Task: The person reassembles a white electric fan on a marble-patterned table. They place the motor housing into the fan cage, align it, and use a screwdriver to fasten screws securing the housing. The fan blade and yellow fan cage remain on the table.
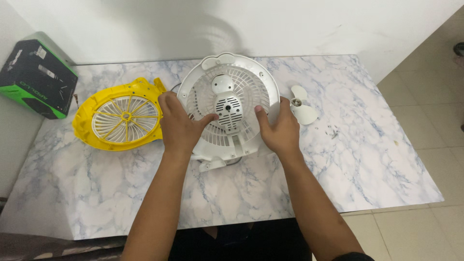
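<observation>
White fan housing [227,104] partly hidden by both hands. Left hand [178,124] and right hand [279,129] spread flat, gripping its sides, thumbs touching grille, near tabletop [377,159] rear edge.

A fan housing [227,108] lies on the desk [377,164] near its far edge, with the left hand [180,126] on its left rim and the right hand [279,129] on its right. A fan grille [121,116] lies just left of it, a box [37,77] farther left. A fan blade [302,107] lies to its right.
</observation>
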